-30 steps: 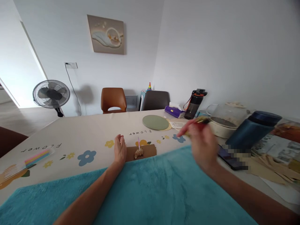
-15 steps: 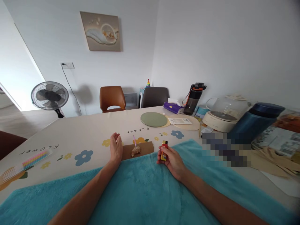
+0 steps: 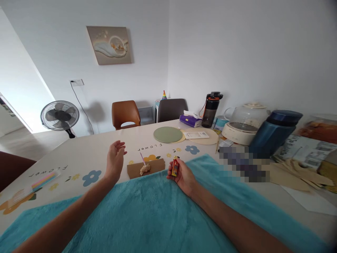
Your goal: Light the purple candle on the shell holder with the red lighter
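Hand status: the right hand [image 3: 183, 176] grasps 1 lighter [image 3: 174, 166], fingers wrapped around its body and its metal-topped end pointing up. The left hand [image 3: 115, 160] is released and empty, fingers loosely curved, raised above the tabletop [image 3: 105, 148] to the left of the cardboard [image 3: 158, 164].

Location: the lighter is to the right of the cardboard, above the edge of the blue cloth [image 3: 147, 207]. On the cardboard rests 1 knobbly lump [image 3: 145, 170], with 1 thin candle [image 3: 142, 159] standing in it.

Caution 1: the plush cloth runs along the near edge of the cardboard, below the lighter. A flame held low, or a falling hot drip, could scorch the pile.

Caution 2: the candle leans left and its foot is held by a small lump. A knock from either hand could work it loose or roll the lump over.

Caution 3: the left hand is near the candle's leaning side. A finger brought too close to a lit flame could be burned.

Appearance: the lighter is slim, red and yellow with printed graphics, and shows no flame. The candle is pale purple and unlit. The lump is tan and irregular; its material cannot be told at this size.
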`<action>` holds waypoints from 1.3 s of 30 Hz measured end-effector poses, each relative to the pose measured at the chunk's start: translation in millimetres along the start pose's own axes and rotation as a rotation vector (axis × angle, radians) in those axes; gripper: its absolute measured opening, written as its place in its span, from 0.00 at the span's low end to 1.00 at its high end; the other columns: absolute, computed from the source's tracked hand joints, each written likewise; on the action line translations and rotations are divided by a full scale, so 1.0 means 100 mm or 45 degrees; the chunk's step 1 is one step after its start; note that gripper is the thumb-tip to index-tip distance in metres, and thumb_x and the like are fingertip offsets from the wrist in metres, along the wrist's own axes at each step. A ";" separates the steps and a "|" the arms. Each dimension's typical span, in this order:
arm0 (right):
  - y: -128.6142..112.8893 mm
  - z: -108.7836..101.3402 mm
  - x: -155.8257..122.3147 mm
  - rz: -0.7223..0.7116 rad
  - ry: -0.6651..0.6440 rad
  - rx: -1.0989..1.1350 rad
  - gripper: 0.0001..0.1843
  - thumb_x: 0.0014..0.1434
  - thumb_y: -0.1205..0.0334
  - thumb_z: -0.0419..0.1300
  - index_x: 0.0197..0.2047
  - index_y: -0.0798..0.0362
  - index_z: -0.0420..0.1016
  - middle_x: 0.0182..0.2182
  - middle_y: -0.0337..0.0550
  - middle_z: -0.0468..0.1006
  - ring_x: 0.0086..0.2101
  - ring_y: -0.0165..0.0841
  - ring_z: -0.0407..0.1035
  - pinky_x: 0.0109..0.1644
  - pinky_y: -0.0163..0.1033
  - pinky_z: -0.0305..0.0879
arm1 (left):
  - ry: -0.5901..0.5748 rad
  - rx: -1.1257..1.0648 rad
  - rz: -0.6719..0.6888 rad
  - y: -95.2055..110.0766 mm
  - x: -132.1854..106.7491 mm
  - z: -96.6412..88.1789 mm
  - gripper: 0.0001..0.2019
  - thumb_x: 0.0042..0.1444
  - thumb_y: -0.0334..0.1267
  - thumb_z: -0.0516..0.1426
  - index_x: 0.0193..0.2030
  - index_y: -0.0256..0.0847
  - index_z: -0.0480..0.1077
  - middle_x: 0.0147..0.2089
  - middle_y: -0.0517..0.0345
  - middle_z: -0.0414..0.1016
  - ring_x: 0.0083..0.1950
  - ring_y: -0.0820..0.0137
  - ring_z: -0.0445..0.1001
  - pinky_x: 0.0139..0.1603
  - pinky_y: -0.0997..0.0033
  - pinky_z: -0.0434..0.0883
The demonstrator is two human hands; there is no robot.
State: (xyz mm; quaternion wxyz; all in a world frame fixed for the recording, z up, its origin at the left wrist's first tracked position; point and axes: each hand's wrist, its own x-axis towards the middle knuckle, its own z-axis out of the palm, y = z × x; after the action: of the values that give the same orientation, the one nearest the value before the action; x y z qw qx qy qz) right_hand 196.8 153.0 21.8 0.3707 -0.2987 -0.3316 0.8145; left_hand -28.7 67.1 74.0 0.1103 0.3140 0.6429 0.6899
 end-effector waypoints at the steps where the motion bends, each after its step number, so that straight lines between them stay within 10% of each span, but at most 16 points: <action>1: -0.01 0.01 0.00 0.008 -0.002 -0.005 0.16 0.60 0.50 0.51 0.31 0.53 0.68 0.23 0.41 0.72 0.22 0.31 0.68 0.27 0.38 0.70 | -0.082 0.013 0.068 0.03 -0.15 -0.06 0.15 0.52 0.36 0.53 0.48 0.42 0.64 0.49 0.51 0.70 0.49 0.65 0.71 0.45 0.62 0.73; 11: -0.01 0.02 -0.02 0.062 -0.061 0.123 0.20 0.64 0.50 0.45 0.31 0.54 0.69 0.24 0.43 0.73 0.25 0.33 0.72 0.36 0.42 0.72 | -0.772 0.416 -0.044 -0.25 -1.34 -0.47 0.14 0.50 0.43 0.58 0.45 0.54 0.73 0.42 0.54 0.77 0.33 0.65 0.74 0.34 0.66 0.74; 17: -0.01 -0.01 -0.05 0.029 -0.084 0.128 0.10 0.61 0.67 0.51 0.32 0.58 0.71 0.31 0.51 0.78 0.33 0.39 0.75 0.43 0.46 0.71 | -0.745 0.500 0.013 -0.30 -1.37 -0.47 0.14 0.55 0.45 0.52 0.47 0.52 0.70 0.43 0.57 0.78 0.35 0.67 0.75 0.37 0.67 0.74; 39: -0.21 0.11 -0.22 0.154 0.002 0.318 0.14 0.64 0.68 0.48 0.29 0.57 0.69 0.34 0.52 0.80 0.37 0.39 0.76 0.45 0.44 0.71 | -0.810 0.550 0.036 -0.38 -1.35 -0.50 0.16 0.59 0.47 0.49 0.50 0.48 0.68 0.45 0.55 0.77 0.37 0.70 0.76 0.38 0.72 0.74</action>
State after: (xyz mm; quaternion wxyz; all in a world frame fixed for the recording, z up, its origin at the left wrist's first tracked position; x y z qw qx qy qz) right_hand 209.0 142.8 49.6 0.3554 -0.2703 -0.2088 0.8701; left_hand 38.2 -43.8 -0.4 0.2260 0.5373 0.7026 0.4081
